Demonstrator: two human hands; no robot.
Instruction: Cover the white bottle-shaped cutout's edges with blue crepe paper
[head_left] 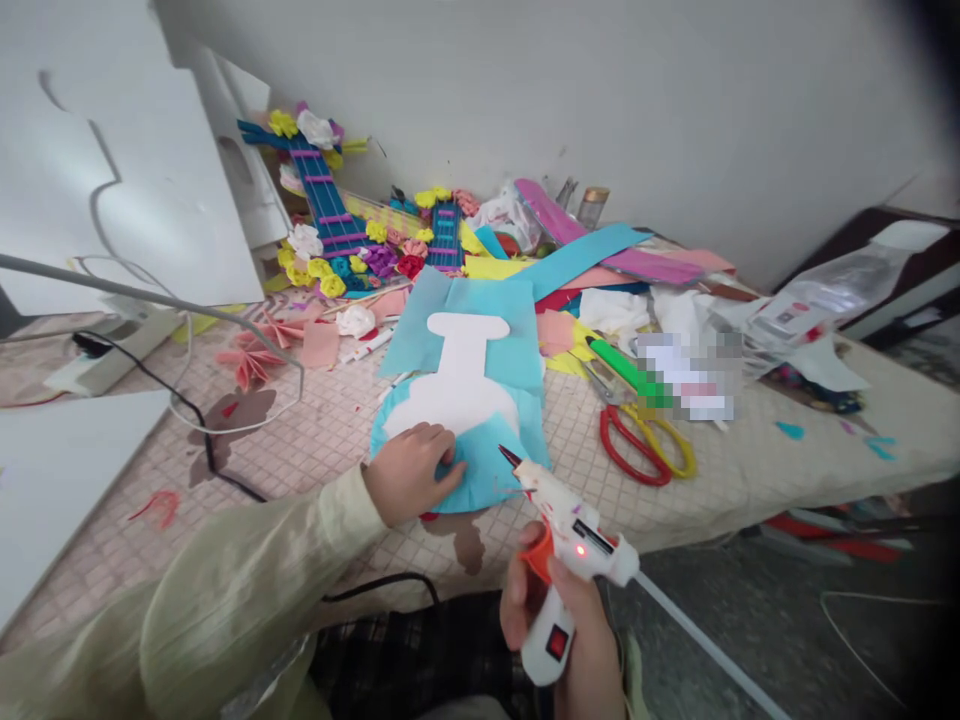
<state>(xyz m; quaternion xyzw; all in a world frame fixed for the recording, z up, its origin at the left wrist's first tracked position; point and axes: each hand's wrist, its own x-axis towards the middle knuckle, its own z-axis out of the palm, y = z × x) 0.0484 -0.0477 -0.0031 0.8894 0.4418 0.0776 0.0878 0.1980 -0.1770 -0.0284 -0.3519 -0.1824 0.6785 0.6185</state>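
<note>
My left hand (411, 470) lies on a white foam cut-out (457, 385) that rests on light blue paper (480, 340), its fingers curled and pressing at the lower edge. My right hand (559, 610) grips a white hot glue gun (566, 535) with an orange trigger and a red light lit. The gun's nozzle points up-left at the blue paper's lower right edge, just beside my left fingers.
Red and yellow scissors (645, 445) and a green-handled cutter (626, 372) lie to the right. Paper flowers and blue ladder-like strips (330, 215) pile at the back. A power strip (112, 350) with cables sits at the left, white foam boards (135, 180) behind it. The table edge (750, 520) drops away at the right.
</note>
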